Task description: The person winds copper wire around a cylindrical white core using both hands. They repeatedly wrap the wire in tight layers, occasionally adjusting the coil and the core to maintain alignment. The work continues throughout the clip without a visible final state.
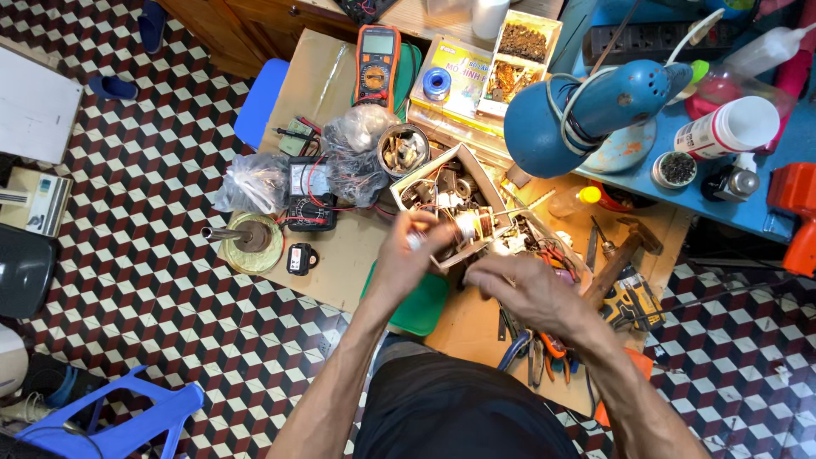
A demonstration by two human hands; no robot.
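Over a cluttered desk (340,255), the left hand (406,255) is curled up, fingers pinching a small coil of copper wire (473,226) held just above the open cardboard box of parts (450,183). The right hand (527,289) hovers just beside it, fingers bent and loosely together; whether it grips anything, I cannot tell. A hammer (620,255) lies right of the hands, an orange multimeter (377,55) far up the desk.

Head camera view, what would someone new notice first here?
Probably the big blue desk lamp at upper right, leaning over the cluttered cardboard-covered bench. At the centre, both hands, left and right, work a small wire-wound coil. An orange multimeter lies at the top, above the checkered tile floor.
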